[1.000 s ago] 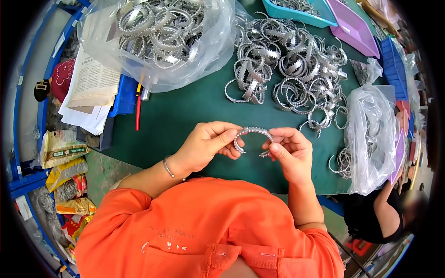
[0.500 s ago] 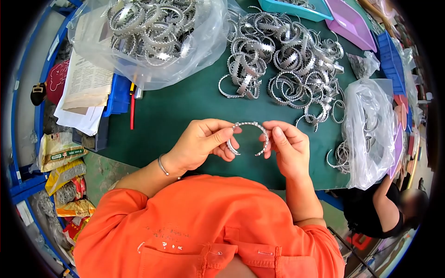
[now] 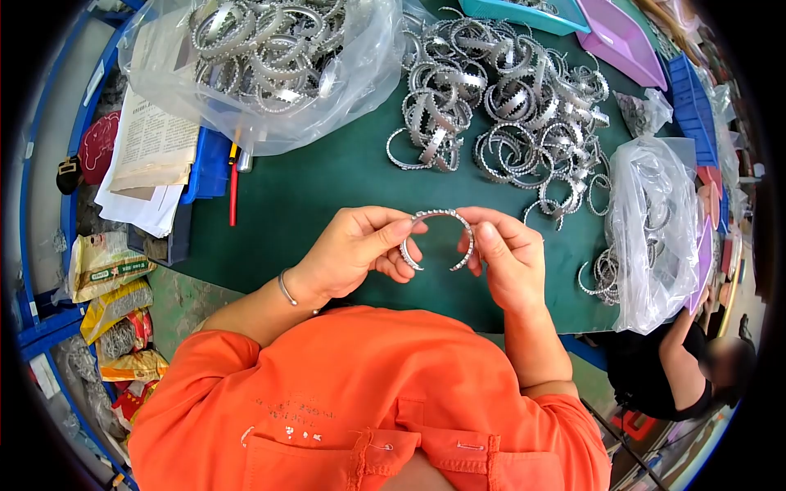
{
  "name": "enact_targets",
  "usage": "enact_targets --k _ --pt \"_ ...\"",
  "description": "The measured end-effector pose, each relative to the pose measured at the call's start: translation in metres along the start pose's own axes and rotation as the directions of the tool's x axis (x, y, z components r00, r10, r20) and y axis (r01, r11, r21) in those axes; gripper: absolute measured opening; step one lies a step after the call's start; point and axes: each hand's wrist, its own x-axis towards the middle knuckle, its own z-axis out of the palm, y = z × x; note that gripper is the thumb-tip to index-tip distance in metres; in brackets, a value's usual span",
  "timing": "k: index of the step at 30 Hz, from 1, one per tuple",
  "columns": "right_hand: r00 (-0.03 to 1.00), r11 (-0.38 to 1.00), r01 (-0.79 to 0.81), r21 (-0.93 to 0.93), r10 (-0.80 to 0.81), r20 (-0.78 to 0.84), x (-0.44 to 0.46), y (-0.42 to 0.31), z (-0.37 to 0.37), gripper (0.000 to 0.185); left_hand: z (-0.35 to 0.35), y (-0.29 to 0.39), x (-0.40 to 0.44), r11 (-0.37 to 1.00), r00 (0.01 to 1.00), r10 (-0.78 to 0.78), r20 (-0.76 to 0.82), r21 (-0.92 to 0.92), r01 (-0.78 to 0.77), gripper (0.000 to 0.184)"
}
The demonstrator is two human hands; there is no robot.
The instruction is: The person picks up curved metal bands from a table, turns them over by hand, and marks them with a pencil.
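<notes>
A toothed metal ring (image 3: 439, 213) with a gap at its lower side is held up over the green table between my two hands. My left hand (image 3: 360, 250) pinches its left side between thumb and fingers. On the opposite side, my right hand (image 3: 506, 254) is closed on the ring with thumb and fingers. Beyond my hands lies a large tangled heap of similar metal rings (image 3: 512, 106). More rings fill a clear plastic bag (image 3: 360, 98) at the upper left.
A second clear bag with rings (image 3: 655, 237) lies at the table's right side. Teal (image 3: 557, 20) and purple (image 3: 622, 45) trays stand at the back. Papers (image 3: 155, 151) and a red pen (image 3: 233, 196) are at left. Another person (image 3: 663, 372) is at lower right.
Over the last second the ring has been tilted so its opening looks rounder and wider. Both hands still hold it, and the camera view has shifted slightly.
</notes>
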Motion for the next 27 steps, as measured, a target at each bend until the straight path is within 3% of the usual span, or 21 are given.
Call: enact_targets --k 5,12,17,27 --pt "0.999 0.993 0.035 -0.112 -0.039 -0.030 0.003 0.001 0.001 0.020 0.001 0.003 -0.001 0.989 0.997 0.062 -0.047 0.139 -0.055 0.029" --pt "0.996 0.985 0.087 -0.151 -0.086 0.011 0.003 0.005 -0.009 0.020 0.000 0.003 -0.002 0.994 0.998 0.069 0.008 0.085 -0.069 0.029" --pt "0.999 0.995 -0.023 -0.096 0.020 -0.028 0.001 0.001 -0.007 0.020 0.000 0.004 -0.001 0.998 0.999 0.042 0.022 0.054 -0.043 0.028" --pt "0.998 0.997 -0.061 -0.048 0.061 -0.003 0.002 0.002 -0.006 0.022 -0.004 0.003 0.000 0.996 0.997 0.011 0.076 -0.092 -0.004 0.027"
